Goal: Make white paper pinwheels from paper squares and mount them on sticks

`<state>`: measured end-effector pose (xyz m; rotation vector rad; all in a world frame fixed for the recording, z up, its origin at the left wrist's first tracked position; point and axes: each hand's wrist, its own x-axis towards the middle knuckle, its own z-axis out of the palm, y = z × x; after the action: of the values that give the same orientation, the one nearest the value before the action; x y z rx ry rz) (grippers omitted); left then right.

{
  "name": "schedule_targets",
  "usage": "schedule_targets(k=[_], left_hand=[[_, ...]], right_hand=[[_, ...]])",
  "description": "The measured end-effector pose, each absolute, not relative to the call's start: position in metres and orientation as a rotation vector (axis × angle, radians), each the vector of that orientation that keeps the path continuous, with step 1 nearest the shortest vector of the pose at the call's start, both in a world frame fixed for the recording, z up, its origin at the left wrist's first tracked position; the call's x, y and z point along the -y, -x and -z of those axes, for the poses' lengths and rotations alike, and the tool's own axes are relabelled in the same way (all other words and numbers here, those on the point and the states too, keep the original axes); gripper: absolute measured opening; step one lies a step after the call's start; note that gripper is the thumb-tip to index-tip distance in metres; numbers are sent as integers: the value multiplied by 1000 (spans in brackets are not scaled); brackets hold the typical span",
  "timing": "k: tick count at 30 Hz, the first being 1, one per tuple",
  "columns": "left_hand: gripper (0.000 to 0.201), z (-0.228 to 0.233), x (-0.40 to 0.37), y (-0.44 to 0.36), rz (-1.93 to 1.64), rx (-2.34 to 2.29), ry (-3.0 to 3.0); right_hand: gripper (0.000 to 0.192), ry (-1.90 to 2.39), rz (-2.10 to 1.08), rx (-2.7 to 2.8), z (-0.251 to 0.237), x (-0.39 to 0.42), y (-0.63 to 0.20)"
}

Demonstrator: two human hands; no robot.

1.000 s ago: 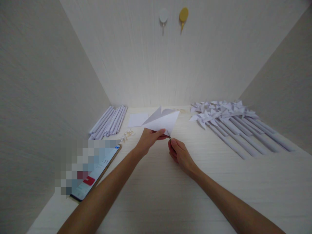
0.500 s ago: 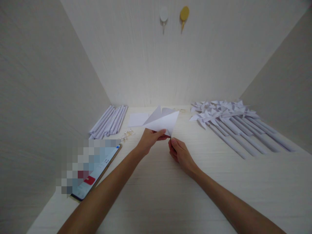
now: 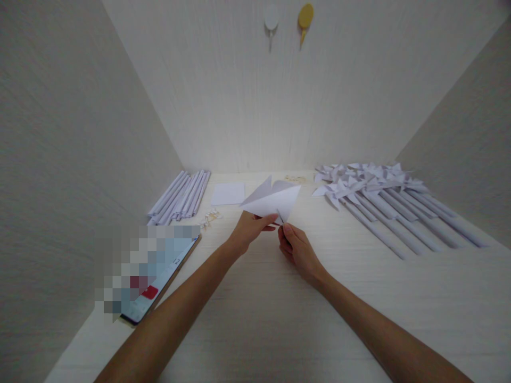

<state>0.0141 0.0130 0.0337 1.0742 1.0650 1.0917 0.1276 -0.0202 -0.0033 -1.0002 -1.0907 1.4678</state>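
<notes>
My left hand (image 3: pixel 249 231) pinches a white sheet of paper (image 3: pixel 273 201) by its near edge, thumb on top. The sheet is held above the table, partly slit, with flaps standing up at its far side. My right hand (image 3: pixel 295 246) is closed around a small pair of scissors (image 3: pixel 281 217). Only a thin dark blade of them shows, lying against the paper's near right corner; the handles are hidden in my fingers.
Rolled paper sticks (image 3: pixel 181 196) lie at the back left beside flat white paper squares (image 3: pixel 228 193). Small pale pieces (image 3: pixel 211 217) are nearby. A phone (image 3: pixel 163 282) rests at the left. Several paper pinwheels (image 3: pixel 371 197) lie at the right. Two hooks hang on the wall.
The paper has turned slightly and shifted a little right with both hands. More of the scissors blade shows over the sheet. The view has also tilted slightly.
</notes>
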Motion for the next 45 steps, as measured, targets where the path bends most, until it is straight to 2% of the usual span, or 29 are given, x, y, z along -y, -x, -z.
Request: schedule_targets(k=[19,26,45], left_hand=[[19,-34,-17,-10,-1017,-1062,-1118],[22,-40,-20,-6,-1164,-1079,-1072],[27,-36,-17,-10,-1123,-1059,-1064]], right_hand=[[36,1048,-1434,1120,2,20,-128],[36,1062,-1430,1131,2,21,-128],[35,1045,-1464,1042,0,21,-127]])
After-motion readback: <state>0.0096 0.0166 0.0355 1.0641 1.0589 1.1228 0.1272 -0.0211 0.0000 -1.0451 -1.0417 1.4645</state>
